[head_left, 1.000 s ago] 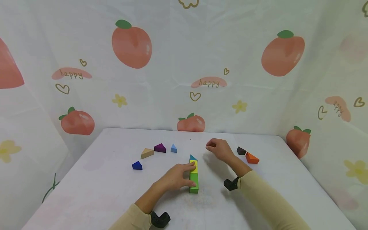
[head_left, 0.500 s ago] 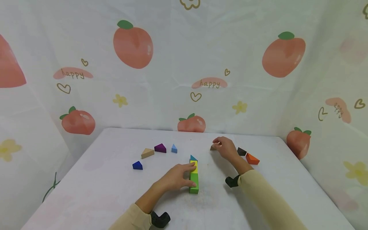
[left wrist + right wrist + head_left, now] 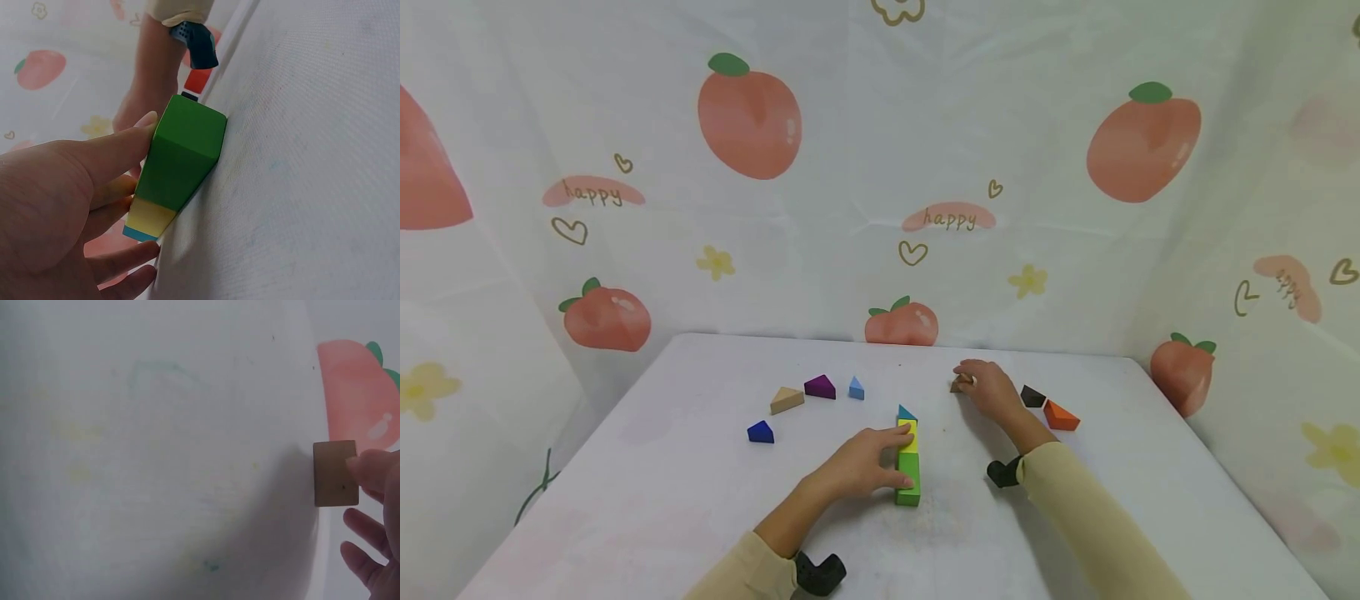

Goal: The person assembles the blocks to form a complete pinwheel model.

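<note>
In the head view a row of blocks lies mid-table: a green block [image 3: 908, 475] nearest, a yellow block [image 3: 907, 442] behind it, then a teal triangular block [image 3: 906, 412]. My left hand [image 3: 855, 463] rests on this row, thumb on the green and a finger on the yellow. In the left wrist view the thumb touches the green block's [image 3: 187, 134] edge, while the other fingers stretch along the row. Further back on the right, my right hand [image 3: 992, 390] pinches a brown block [image 3: 335, 474] at the table; the fingertips partly cover it in the head view.
Left of the row lie a dark blue block [image 3: 761, 432], a tan triangular block [image 3: 787, 400], a purple block [image 3: 820, 387] and a light blue triangular block [image 3: 857, 388]. Beside my right forearm are a black block [image 3: 1033, 396] and an orange block [image 3: 1062, 415]. A printed curtain [image 3: 820, 208] hangs behind the table.
My right hand has moved right from its earlier spot behind the row, and the brown block now shows at its fingertips. The left hand and the row have stayed put.
</note>
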Tool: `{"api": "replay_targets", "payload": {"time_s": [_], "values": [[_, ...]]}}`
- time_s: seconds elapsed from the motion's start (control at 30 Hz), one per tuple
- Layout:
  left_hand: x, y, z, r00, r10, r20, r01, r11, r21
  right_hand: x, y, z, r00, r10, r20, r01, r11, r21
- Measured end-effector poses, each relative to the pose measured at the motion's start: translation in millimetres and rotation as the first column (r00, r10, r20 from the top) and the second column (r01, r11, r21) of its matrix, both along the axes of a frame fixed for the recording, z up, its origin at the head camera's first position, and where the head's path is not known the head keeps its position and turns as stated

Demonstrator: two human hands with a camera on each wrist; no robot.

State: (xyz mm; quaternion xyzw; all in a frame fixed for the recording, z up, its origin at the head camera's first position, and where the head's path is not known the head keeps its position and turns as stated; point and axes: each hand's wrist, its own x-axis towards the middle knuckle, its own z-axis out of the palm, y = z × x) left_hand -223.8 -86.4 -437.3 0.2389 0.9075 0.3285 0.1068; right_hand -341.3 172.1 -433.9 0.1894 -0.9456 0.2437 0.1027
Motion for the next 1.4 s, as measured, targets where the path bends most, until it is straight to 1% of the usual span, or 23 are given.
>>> {"api": "replay_targets", "payload": {"time_s": [0.1,0.2,0.33,0.6,0.7,0.87,1.0,1.13,1.27,1.4], "values": [[0.7,0,0.0,1.0,-0.001,-0.003,0.001,1.0,0.002,-2.9,2,-3.3,1.0,0.006,0.008,-0.006,1.0,0.026],[1.2,0,-0.3,1.0,-0.001,0.0,0.001,1.0,0.0,-4.0,3,-4.8,1.0,0.003,0.025,-0.004,1.0,0.027],[1.5,0,0.1,1.0,0.0,0.008,0.0,1.0,-0.001,-5.2,4,-5.4,1.0,0.011,0.019,-0.011,0.999,0.033],[0.7,0,3.1,1.0,-0.005,-0.003,0.005,1.0,-0.008,-5.5,3,0.3,0.999,0.046,-0.004,-0.046,0.999,0.024],[0.2,0,3.1,1.0,-0.003,0.0,0.003,1.0,-0.019,-6.1,2,2.5,0.999,0.051,-0.012,-0.05,0.997,0.052],[-0.3,-1,2.6,1.0,0.002,0.005,-0.002,1.0,-0.024,-8.7,0,4.7,0.999,0.034,0.017,-0.035,0.995,0.095],[-0.4,-1,1.4,1.0,0.007,0.016,-0.006,1.0,-0.018,-9.5,-2,5.8,0.997,0.004,0.074,-0.011,0.995,0.097],[-0.3,-1,0.5,1.0,0.009,0.023,-0.009,1.0,-0.014,-9.1,-5,7.2,0.995,0.007,0.104,-0.016,0.996,0.086],[-0.4,-1,-0.2,1.0,0.002,0.013,-0.001,1.0,-0.01,-8.7,-8,8.8,0.997,0.037,0.075,-0.044,0.995,0.086],[-0.3,-1,0.0,1.0,0.003,0.008,-0.003,1.0,-0.012,-7.9,-12,10.5,0.997,0.047,0.056,-0.052,0.994,0.093]]}}
